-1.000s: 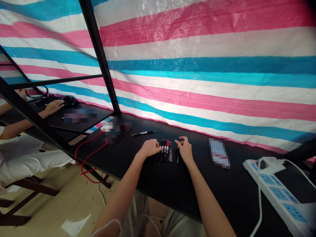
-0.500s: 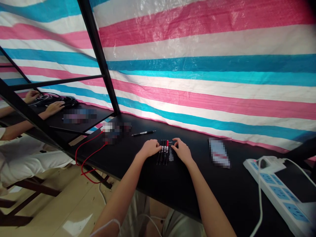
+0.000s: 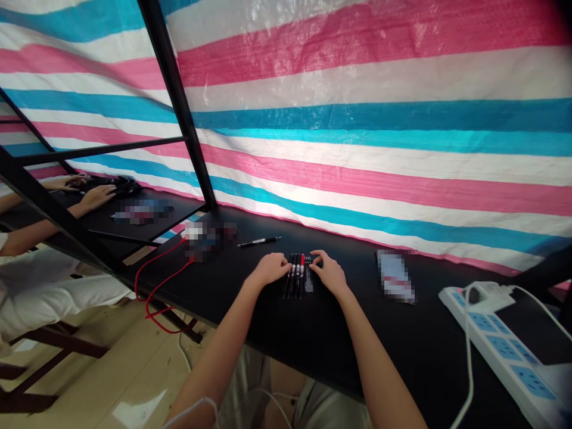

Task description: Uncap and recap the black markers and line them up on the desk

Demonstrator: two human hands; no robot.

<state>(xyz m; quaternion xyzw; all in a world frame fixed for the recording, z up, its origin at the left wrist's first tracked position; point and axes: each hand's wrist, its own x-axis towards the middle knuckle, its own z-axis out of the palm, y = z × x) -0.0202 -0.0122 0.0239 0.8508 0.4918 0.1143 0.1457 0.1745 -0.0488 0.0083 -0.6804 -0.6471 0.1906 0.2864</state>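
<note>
A row of pens (image 3: 294, 277) lies side by side on the black desk, mostly black with one red-topped pen (image 3: 302, 265). At its right end are several slim clear items (image 3: 308, 279), possibly refills or clear pens. My left hand (image 3: 270, 269) presses its thumb and bent fingers to the row's left side. On the opposite side, my right hand (image 3: 328, 271) curves its thumb and index finger against the row's right edge. Between them the two hands keep the row pinched together. A single black pen (image 3: 260, 242) lies apart, behind my left hand.
A blurred-out packet or phone (image 3: 395, 277) lies right of my hands. Further right is a white power strip (image 3: 500, 345) with plugs and cables. Red cables (image 3: 156, 298) hang off the left edge. Beyond the black frame (image 3: 179, 107), another person's hands (image 3: 96, 198) handle black cables.
My hands and the pens stay practically still; the view shifts very slightly. At the left, the other person's farther hand has lowered onto the black cables.
</note>
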